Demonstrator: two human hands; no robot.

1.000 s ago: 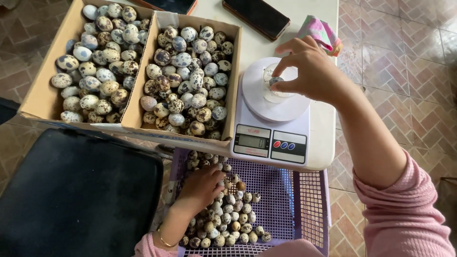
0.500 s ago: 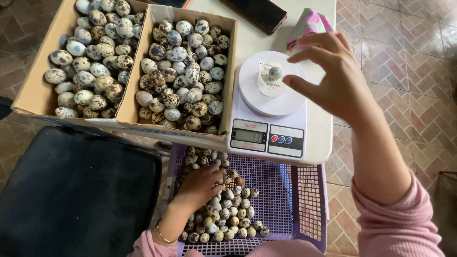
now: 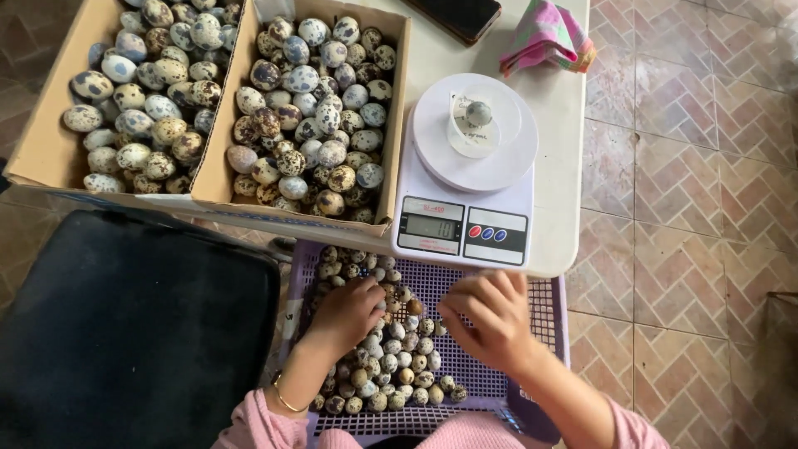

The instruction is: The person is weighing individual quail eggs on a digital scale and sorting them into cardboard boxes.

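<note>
Both hands (image 3: 424, 316) palm-down over basket eggs (image 3: 391, 366)

Your left hand (image 3: 347, 312) bare, thin gold bangle (image 3: 287, 402) at wrist, lower centre of frame. Pink ribbed sleeve (image 3: 249, 424) covers your left forearm. Your right hand (image 3: 490, 320) bare; pink sleeve at bottom right edge, pushed up past forearm.
</note>
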